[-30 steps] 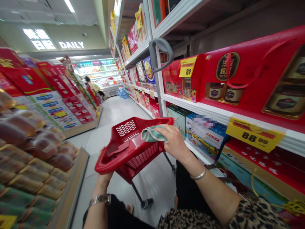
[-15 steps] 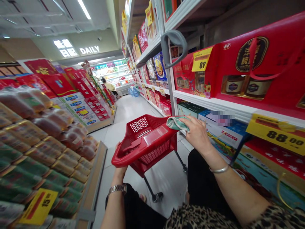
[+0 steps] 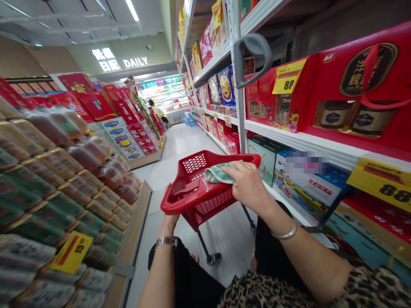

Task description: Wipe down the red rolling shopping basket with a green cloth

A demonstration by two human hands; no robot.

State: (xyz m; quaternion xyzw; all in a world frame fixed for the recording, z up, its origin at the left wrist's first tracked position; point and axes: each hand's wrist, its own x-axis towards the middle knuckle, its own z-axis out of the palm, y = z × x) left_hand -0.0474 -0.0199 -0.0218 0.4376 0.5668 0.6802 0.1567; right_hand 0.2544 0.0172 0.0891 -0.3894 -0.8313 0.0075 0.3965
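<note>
A small red shopping cart (image 3: 210,205) with perforated basket walls stands in front of me on thin grey legs with casters. My right hand (image 3: 252,186) is closed on a folded green-and-white cloth (image 3: 215,173) and presses it on the cart's handle, near the clear plastic panel. A silver bangle circles the right wrist. At the cart's left side, my left hand (image 3: 171,219) grips the rim from outside and below. Most of its fingers are hidden by the red plastic. A metal watch (image 3: 165,243) is on the left wrist.
White shelves (image 3: 272,133) with red gift boxes (image 3: 362,94) run along the right, and a grey hook-shaped handle (image 3: 253,60) juts out there. Stacked packs of cans (image 3: 64,188) line the left. Farther down the aisle a person (image 3: 158,112) is near lit cooler shelves.
My right hand has slid the cloth leftward along the cart's handle, from the right corner to the clear panel. My left hand keeps its hold. The view has shifted slightly left.
</note>
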